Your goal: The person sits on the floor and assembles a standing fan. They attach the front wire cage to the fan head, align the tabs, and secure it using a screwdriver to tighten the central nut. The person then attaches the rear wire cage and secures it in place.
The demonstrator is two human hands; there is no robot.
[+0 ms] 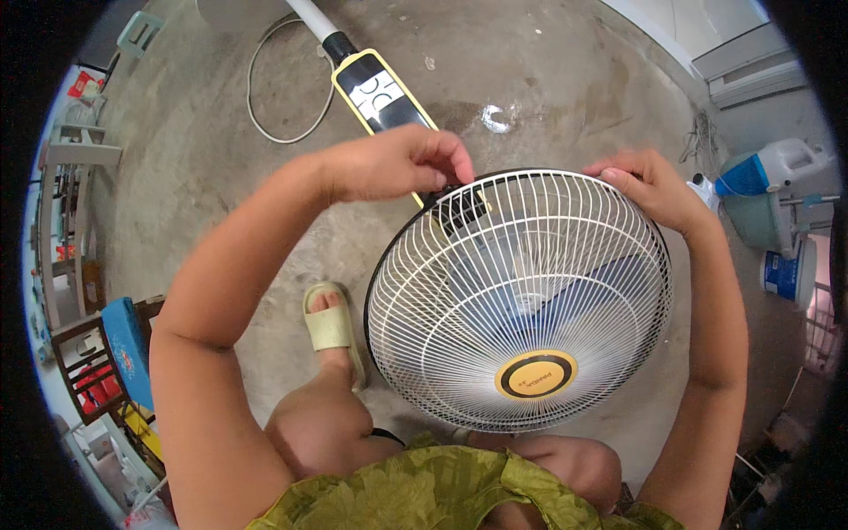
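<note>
An electric fan's round wire fan guard (433, 291), white with a black rim, faces up over my knees. Its centre carries a yellow badge (537, 375), and blue blades (583, 296) show through the wires. At the far left of the rim, my left hand (393, 166) is closed, with thumb and forefinger pinched on the edge beside a dark part. My right hand (649, 185) grips the rim's far right, its fingers partly hidden behind the edge. Beyond the guard lies the fan's black and yellow control panel (389, 97), joined to a white pole (314, 19).
A pale cable (253, 97) loops on the concrete floor (203, 150) beside the pole. My slippered foot (325, 309) stands left of the fan. Furniture with a blue board (128, 349) lines the left; a bucket (786, 272) and a blue-white container (764, 172) stand right.
</note>
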